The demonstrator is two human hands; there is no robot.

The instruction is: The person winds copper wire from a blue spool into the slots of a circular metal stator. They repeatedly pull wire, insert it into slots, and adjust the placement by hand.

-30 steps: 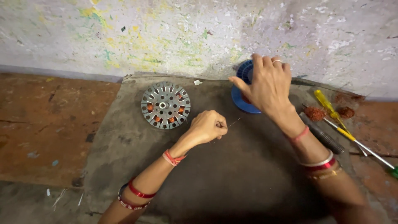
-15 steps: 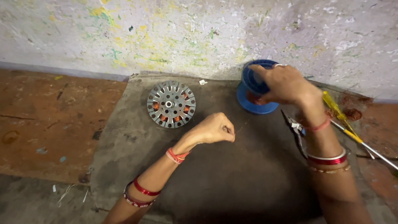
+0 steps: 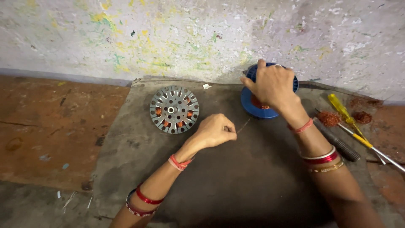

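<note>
My right hand (image 3: pixel 273 84) rests on top of a blue spool (image 3: pixel 254 105) of copper wire standing near the wall, fingers wrapped over its upper rim. A thin copper wire (image 3: pixel 242 126) runs from the spool to my left hand (image 3: pixel 216 130), whose fingers are closed, pinching the wire's end over the middle of the dark mat (image 3: pixel 236 185). A round grey metal stator (image 3: pixel 174 109) with slots, some holding copper windings, lies flat on the mat to the left of my left hand.
A paint-flecked wall (image 3: pixel 202 33) rises behind the mat. To the right lie a yellow-handled screwdriver (image 3: pixel 342 110), a dark-handled tool (image 3: pixel 337 141) and clumps of copper wire scrap (image 3: pixel 329 118). Reddish-brown floor (image 3: pixel 50 126) lies to the left.
My right hand has moved from hovering over the spool to gripping its top. My left hand has stayed closed on the wire, shifting slightly.
</note>
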